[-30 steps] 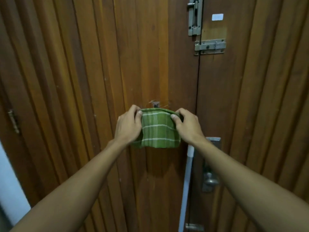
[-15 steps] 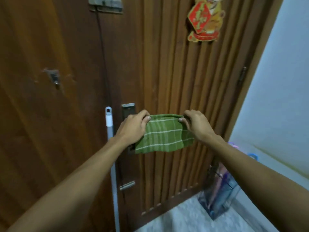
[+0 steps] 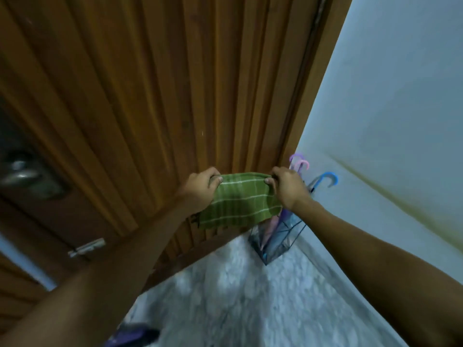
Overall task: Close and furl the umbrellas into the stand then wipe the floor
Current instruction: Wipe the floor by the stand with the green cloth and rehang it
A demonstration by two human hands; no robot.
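A green cloth with white stripes (image 3: 238, 201) hangs stretched between my two hands at chest height. My left hand (image 3: 200, 189) pinches its left top corner and my right hand (image 3: 288, 187) pinches the right one. Behind and below the cloth, a clear umbrella stand (image 3: 278, 244) sits in the corner where the door meets the wall. Furled umbrellas stand in it, their hooked handles sticking up: a purple one (image 3: 295, 157), a pink one (image 3: 302, 165) and a blue one (image 3: 328, 177). The cloth hides part of the stand.
A ribbed wooden door (image 3: 150, 108) fills the left and centre, with a metal handle (image 3: 22, 174) and a latch (image 3: 86, 246) at the left. A pale wall (image 3: 388, 108) is on the right. Grey marbled floor (image 3: 250, 296) lies below, with a dark purple object (image 3: 132, 335) at the bottom edge.
My view has swung right and down from the door's centre to its right corner. The floor and umbrella stand came into sight. Both hands kept the cloth stretched between them.
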